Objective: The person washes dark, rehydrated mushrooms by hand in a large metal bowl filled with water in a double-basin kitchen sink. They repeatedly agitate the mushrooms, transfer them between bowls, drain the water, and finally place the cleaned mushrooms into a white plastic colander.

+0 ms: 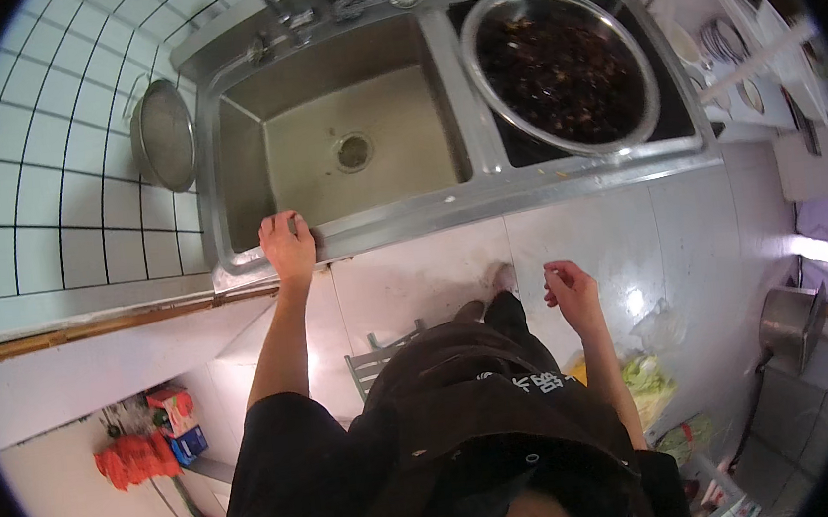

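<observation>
My left hand [287, 248] lies over the front rim of a stainless steel sink [410, 221], near its left corner, fingers bent over the inner edge. The basin below [380, 142] shows a drain strainer [354, 152] and a few dark bits. My right hand [573, 295] hangs in the air in front of the counter, fingers loosely curled, holding nothing that I can see. Over the right-hand basin sits a large round metal bowl [656, 97], full of dark, wet-looking pieces of food [561, 80], possibly wood ear fungus.
A mesh strainer [167, 136] hangs on the tiled wall [40, 175] at left. Taps [298, 23] line the sink's back. Behind me are a slatted stool [376, 367], leafy vegetables [647, 385] and a metal pot [791, 327]. Shelves with dishes [726, 41] stand at right.
</observation>
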Tool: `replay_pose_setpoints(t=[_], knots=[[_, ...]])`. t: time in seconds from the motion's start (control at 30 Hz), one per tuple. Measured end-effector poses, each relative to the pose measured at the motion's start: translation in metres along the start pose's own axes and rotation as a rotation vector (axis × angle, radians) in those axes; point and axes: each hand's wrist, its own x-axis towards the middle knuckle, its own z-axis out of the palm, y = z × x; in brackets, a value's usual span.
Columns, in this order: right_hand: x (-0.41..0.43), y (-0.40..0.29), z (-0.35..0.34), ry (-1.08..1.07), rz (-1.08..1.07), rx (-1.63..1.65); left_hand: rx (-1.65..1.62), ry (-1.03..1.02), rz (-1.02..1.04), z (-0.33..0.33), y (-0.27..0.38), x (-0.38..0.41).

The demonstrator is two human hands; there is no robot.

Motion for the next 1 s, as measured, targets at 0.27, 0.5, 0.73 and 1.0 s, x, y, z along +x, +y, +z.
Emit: replay_pose_setpoints(t=[0.27, 0.5, 0.73, 1.0], knots=[[0.102, -0.145, 0.121, -0.355, -0.349, -0.233, -0.097, -0.369, -0.382, 0.006, -0.006, 0.013], [0.261, -0.155, 0.239, -0.463, -0.622, -0.781, -0.084, -0.503, -0.477, 0.001, 0.0, 0.026], [0.338, -0.115, 0.321, -0.546, -0.63, -0.997, -0.058, -0.476, -0.411, 0.004, -0.002, 0.026], [0.36, -0.065, 0.369, -0.53, -0.68, -1.063, -0.037, -0.454, -0.409, 0.005, -0.005, 0.027]])
